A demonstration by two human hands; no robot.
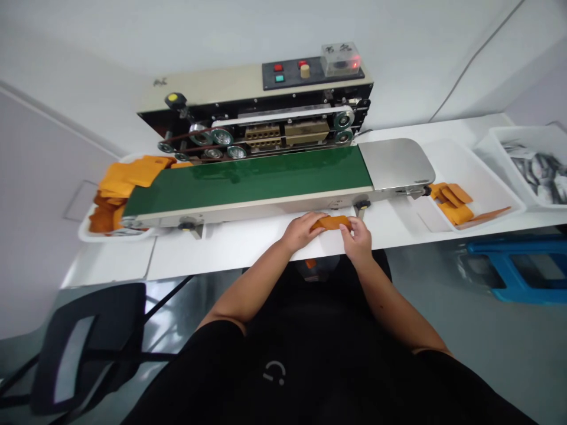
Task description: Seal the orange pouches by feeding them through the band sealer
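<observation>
An orange pouch (333, 223) is held between my two hands at the front edge of the white table, just below the conveyor. My left hand (302, 231) grips its left end, fingers curled over the top. On the other end, my right hand (357, 237) pinches it with the thumb in front. Behind them runs the green conveyor belt (252, 177) of a band sealing machine (208, 88). Orange pouches (128, 176) are heaped at the belt's left end, in and over a white bin (88, 235).
Right of the machine stands a white bin (481, 171) with several orange pouches (456, 203). Another bin (509, 131) beyond it holds dark and silvery packets (540, 168). A black chair (93, 348) is at lower left, and a blue plastic stool (514, 271) at right.
</observation>
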